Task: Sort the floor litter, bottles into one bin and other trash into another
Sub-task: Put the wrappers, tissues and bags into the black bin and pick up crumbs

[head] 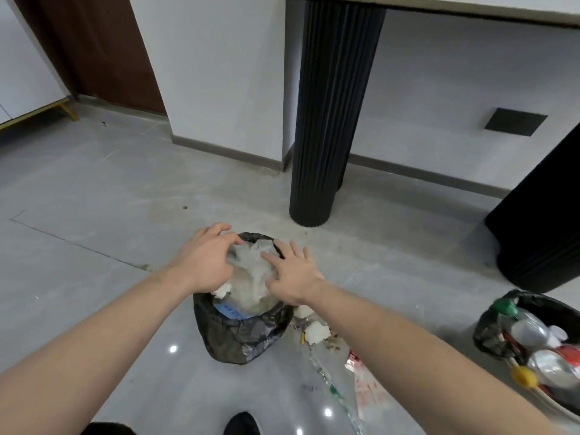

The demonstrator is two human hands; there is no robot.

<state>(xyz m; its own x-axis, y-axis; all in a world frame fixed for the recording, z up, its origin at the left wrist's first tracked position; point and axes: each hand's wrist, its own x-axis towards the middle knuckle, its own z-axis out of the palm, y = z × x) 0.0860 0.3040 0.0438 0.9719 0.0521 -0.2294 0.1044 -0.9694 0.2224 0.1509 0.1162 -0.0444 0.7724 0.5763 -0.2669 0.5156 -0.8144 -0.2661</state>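
Right, both hands are over the trash bin (241,334), the small one lined with a black bag, standing on the grey floor (94,240). The left hand (205,262) has its fingers curled, its grip closed on a crumpled clear plastic bag (251,277) heaped at the top of the bin. The right hand (293,273) lies flat on that same plastic, fingers spread, grip open, palm pressing down. Something blue (230,311) shows under the plastic at the near rim. Just beside the bin, on the right, litter lies on the floor: white scraps (317,332), a red-and-white wrapper (365,387) and a long clear strip (335,394). Well apart at the far right, a second bin (489,331) holds plastic bottles (530,332), with green and yellow caps showing.
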